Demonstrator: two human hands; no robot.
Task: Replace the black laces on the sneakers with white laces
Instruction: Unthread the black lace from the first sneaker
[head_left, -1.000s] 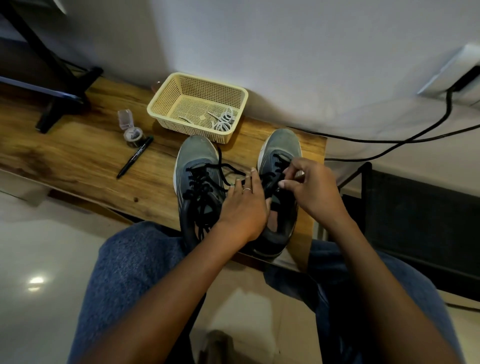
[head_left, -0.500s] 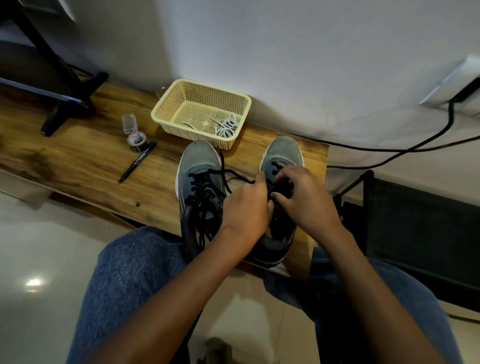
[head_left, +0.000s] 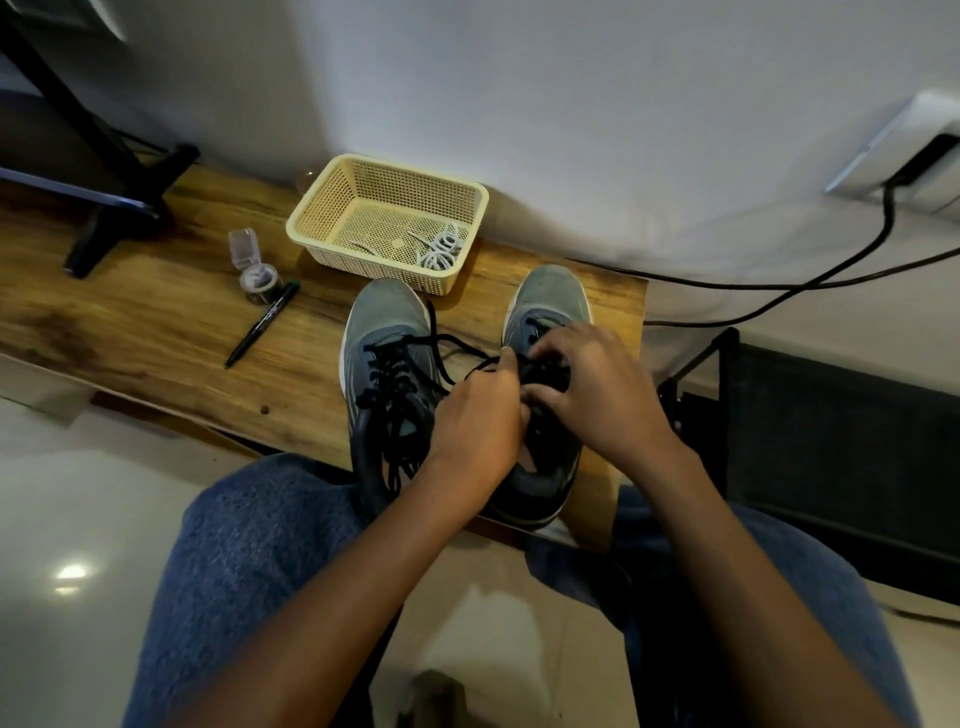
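Two grey sneakers stand side by side on the wooden bench, toes toward the wall. The left sneaker (head_left: 387, 332) is laced in black, with loose black lace ends (head_left: 447, 345) trailing to the right. Both hands work over the lacing of the right sneaker (head_left: 550, 296). My left hand (head_left: 478, 415) pinches a black lace at the right sneaker's inner side. My right hand (head_left: 587, 384) curls its fingers round the black laces on top of that shoe; the eyelets under it are hidden. White laces (head_left: 441, 252) lie coiled in the cream basket (head_left: 322, 208).
A black marker (head_left: 262, 325) and a small clear lidded container (head_left: 254, 270) lie left of the shoes on the wooden bench (head_left: 156, 322). A black stand foot (head_left: 119, 213) sits far left. Black cables (head_left: 831, 270) run along the wall at right. My knees are below.
My left hand has closed from resting flat on the shoe to pinching a lace. My right hand has dropped lower onto the right sneaker's laces. The view has shifted slightly.
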